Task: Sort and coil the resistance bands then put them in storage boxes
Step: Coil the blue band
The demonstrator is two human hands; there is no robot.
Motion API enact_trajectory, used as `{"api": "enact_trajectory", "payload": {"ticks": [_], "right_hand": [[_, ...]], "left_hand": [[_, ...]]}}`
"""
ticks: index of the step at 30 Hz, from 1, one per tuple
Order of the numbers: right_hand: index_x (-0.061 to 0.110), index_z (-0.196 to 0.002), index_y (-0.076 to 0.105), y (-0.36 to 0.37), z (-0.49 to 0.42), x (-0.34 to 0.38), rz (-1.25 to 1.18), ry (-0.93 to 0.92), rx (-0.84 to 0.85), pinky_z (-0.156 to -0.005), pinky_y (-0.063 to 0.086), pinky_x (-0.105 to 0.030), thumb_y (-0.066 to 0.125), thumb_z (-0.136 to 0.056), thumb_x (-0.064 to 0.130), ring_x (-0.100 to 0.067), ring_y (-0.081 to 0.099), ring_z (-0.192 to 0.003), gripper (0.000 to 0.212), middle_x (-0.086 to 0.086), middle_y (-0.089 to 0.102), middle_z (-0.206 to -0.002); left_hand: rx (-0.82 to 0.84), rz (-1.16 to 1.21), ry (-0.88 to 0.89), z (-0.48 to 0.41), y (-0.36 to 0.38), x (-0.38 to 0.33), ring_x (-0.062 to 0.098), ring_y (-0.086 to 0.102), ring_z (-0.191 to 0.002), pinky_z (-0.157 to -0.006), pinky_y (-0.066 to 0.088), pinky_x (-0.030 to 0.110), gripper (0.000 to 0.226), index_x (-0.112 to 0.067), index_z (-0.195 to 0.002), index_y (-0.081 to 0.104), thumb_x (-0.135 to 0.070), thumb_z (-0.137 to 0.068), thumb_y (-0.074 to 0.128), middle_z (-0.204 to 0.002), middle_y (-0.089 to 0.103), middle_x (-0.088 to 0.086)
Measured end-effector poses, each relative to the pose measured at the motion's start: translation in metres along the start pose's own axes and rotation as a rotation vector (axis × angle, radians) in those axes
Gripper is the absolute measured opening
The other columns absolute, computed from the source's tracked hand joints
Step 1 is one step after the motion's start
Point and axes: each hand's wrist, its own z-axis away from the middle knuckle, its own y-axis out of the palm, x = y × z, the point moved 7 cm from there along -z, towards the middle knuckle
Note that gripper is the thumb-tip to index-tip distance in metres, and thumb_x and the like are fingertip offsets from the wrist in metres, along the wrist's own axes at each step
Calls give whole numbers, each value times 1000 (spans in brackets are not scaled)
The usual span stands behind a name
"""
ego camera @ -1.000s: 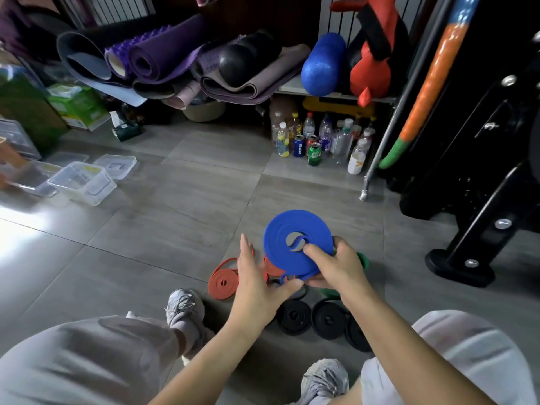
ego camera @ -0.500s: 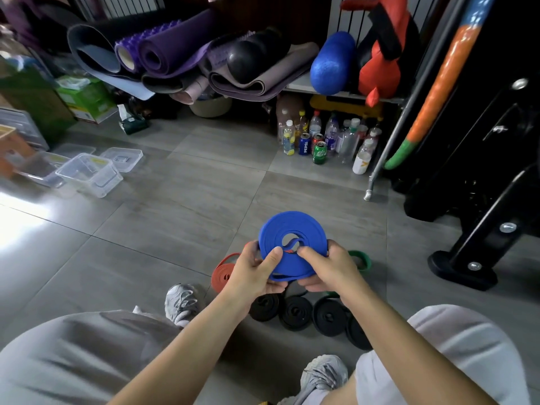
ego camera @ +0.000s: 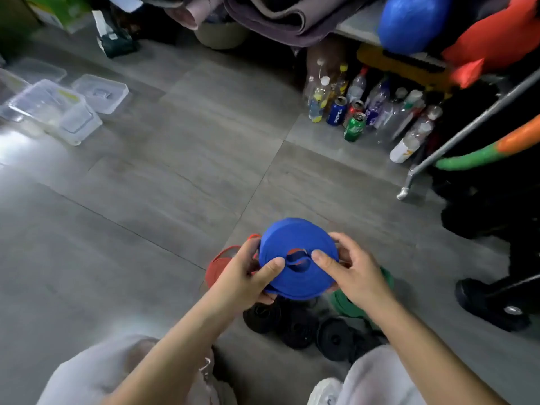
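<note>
A wide blue rubber resistance band wound into a flat round coil [ego camera: 298, 258] is held above the grey tiled floor [ego camera: 152, 182], in front of the person's knees and between both hands. It is gripped at its left edge by the left hand [ego camera: 242, 276], whose thumb is pressed on the near face beside the central hole while the fingers are curled round the back. The right edge is held in the same way by the right hand [ego camera: 350, 270], with the thumb laid on the face just right of the hole and the fingers wrapped behind the rim. A loose inner turn of the band is seen looped across the hole. On the floor beneath the hands other coiled bands are laid close together: an orange-red coiled band [ego camera: 217, 266] is partly hidden behind the left hand, a green coiled band [ego camera: 346, 304] is partly covered by the right wrist, and several black coiled bands [ego camera: 295, 328] are set in a row nearer the feet. Well apart from these, at the far left, clear plastic storage boxes [ego camera: 77, 127] are placed on the floor, with a clear flat lid [ego camera: 100, 93] beside them. A cluster of plastic bottles and drink cans [ego camera: 365, 112] is stood against the far shelving, under rolled exercise mats [ego camera: 277, 16] and a blue foam roller [ego camera: 409, 21].
</note>
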Motion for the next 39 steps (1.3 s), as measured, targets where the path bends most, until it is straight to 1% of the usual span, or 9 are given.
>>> {"api": "enact_trajectory", "payload": {"ticks": [5,10,14,17,22,25,28,36,39], "right_hand": [[20,-104,60,21,4,29,120,97,115,-70,52,-22,74,-79,15,-9,63,-84,29,-4,67,-96],[31,-92,58,58,65,95,323,256,445,-69,53,-42,77,-76,25,-22,61,-70,25,-4,68,-82],[34,-97,59,101,105,201,411,230,611,-74,54,-37,73,-76,35,-15,66,-76,25,5,69,-83],[28,-105,58,145,105,294,394,144,624,-74,52,-24,72,-81,21,-10,66,-83,29,10,69,-88],[34,-95,53,223,78,411,359,31,577,-72,53,-27,73,-80,24,2,64,-74,27,7,68,-89],[38,-88,54,267,53,450,335,-5,562,-70,54,-31,72,-80,25,-6,65,-78,24,10,66,-89],[40,-86,55,310,19,485,307,-33,546,-67,52,-20,71,-81,24,6,63,-73,23,17,65,-86],[38,-100,57,443,-82,558,311,-23,608,-82,55,-45,66,-79,35,-11,65,-77,24,6,67,-93],[33,-106,56,495,-111,594,371,-47,637,-75,56,-33,64,-85,33,-5,67,-68,23,7,65,-93]], "left_hand": [[10,182,-183,22,-23,-2,10,62,-74,-64,55,34,28,-21,-117,49,-13,-91,56,-88,64,-2],[-143,434,-388,148,-53,-28,22,65,-79,-62,54,36,43,-18,-118,52,-25,-78,66,-93,69,7],[-275,479,-421,231,-106,-100,14,65,-68,-57,51,26,34,-20,-120,53,-14,-88,62,-92,68,9],[-349,515,-379,264,-158,-164,10,63,-64,-56,50,25,27,-21,-116,55,-15,-91,59,-84,70,1],[-461,481,-288,281,-279,-242,11,62,-57,-56,52,29,25,-23,-116,51,-19,-92,57,-79,67,-1],[-458,387,-254,268,-349,-269,10,62,-54,-54,53,27,28,-25,-119,49,-24,-92,58,-82,65,2],[-467,357,-216,247,-410,-290,8,62,-54,-53,53,24,19,-31,-108,51,-24,-92,59,-84,65,2],[-562,432,-207,206,-581,-300,15,63,-59,-61,52,31,31,-27,-121,50,-28,-91,59,-80,69,2],[-607,448,-236,202,-644,-301,15,63,-59,-62,52,31,31,-26,-122,49,-29,-92,58,-83,68,2]]}}
